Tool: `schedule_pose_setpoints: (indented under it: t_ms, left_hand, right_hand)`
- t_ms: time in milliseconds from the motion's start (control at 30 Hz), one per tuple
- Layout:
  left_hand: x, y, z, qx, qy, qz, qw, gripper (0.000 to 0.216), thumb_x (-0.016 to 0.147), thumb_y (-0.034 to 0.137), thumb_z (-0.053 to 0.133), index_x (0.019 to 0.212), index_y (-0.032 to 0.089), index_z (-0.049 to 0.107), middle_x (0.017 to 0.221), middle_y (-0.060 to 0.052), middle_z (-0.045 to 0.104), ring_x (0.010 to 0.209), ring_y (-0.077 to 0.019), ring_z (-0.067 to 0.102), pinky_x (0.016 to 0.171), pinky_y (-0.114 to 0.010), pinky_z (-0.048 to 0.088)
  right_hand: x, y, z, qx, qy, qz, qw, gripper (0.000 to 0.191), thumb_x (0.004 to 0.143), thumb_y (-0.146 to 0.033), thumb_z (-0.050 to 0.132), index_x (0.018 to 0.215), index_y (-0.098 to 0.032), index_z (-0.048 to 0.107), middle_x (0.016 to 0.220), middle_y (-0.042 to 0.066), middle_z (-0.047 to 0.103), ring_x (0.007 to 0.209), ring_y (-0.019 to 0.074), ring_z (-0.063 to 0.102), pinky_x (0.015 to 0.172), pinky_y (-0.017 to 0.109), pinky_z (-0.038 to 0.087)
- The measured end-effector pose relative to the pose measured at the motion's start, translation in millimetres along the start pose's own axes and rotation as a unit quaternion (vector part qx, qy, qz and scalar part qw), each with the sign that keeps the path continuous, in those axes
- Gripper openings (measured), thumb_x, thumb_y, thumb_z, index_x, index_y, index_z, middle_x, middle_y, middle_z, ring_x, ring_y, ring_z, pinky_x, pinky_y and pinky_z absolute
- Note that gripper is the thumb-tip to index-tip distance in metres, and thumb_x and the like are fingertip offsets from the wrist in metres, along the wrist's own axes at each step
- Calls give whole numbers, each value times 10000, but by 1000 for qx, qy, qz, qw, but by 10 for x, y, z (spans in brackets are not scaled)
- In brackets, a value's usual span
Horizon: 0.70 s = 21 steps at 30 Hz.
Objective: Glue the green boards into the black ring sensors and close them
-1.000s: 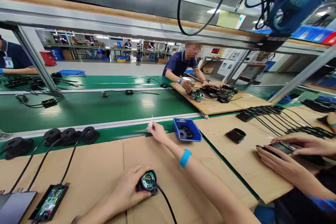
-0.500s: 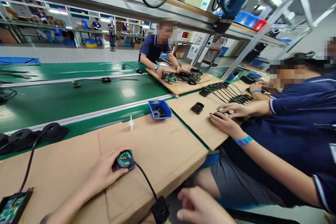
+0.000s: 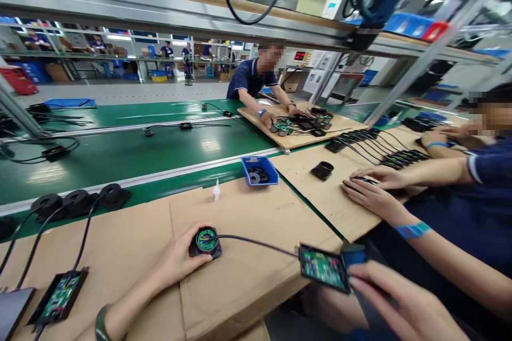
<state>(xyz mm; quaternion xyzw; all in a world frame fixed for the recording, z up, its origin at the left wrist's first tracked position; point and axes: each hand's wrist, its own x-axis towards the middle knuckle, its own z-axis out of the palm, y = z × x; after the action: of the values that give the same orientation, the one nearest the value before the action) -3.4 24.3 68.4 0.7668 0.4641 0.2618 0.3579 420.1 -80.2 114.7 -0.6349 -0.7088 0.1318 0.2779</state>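
Observation:
My left hand [image 3: 176, 260] wraps round a black round housing [image 3: 216, 249] on the cardboard-covered bench. Inside the housing's top sits a round green circuit board [image 3: 205, 238] with thin coloured wires. A black cable [image 3: 258, 244] runs from it to an open black rectangular case [image 3: 323, 267], where a green circuit board shows. My right hand [image 3: 394, 290] pinches the right end of this case, which is held tilted around the bench's front edge. Another open case with a circuit board [image 3: 59, 297] lies at the left, cabled to one of several black flanged housings [image 3: 114, 196].
A blue bin [image 3: 269, 177] of black rings and a small white bottle [image 3: 216, 192] stand along the back of the cardboard. Beyond runs a green conveyor [image 3: 176, 144]. On my right, a co-worker's hands [image 3: 372, 192] work close by; another person [image 3: 252, 77] handles parts opposite.
My right hand now grips the case, which has swung up and right from the bench edge, its board now showing. The cable is straighter. My view has shifted left.

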Motion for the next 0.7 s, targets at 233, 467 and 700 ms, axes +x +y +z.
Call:
schedule_pose_setpoints:
  t_ms: [233,467,700]
  left_hand:
    - [-12,110,39,-26,8,-47,999,497,726,181,753,1180,237,561,1176,-42,661,1111,-253,609,979,-374,478]
    - [-82,152,88,-6,32,-28,999,595,767,368,775,1284,248,506,1328,-102,572,1259,-305,504,1073,-443,421]
    - [-31,261,19,-2,39,-19,999,430,887,349,636,1294,240,548,1320,-102,594,1232,-272,541,1057,-411,447]
  right_hand:
    - [1427,-10,475,-150,-49,-129,979,456,946,-461,372,803,-209,724,838,138,748,796,306,706,737,439,545]
    - [2005,-829,1515,66,-107,-113,986,464,833,-376,622,1245,-167,577,1069,153,649,856,267,662,686,377,554]
    - [2398,-1048,2112,169,-206,-93,959,145,788,-277,643,872,-160,662,808,59,690,671,189,615,658,316,498]
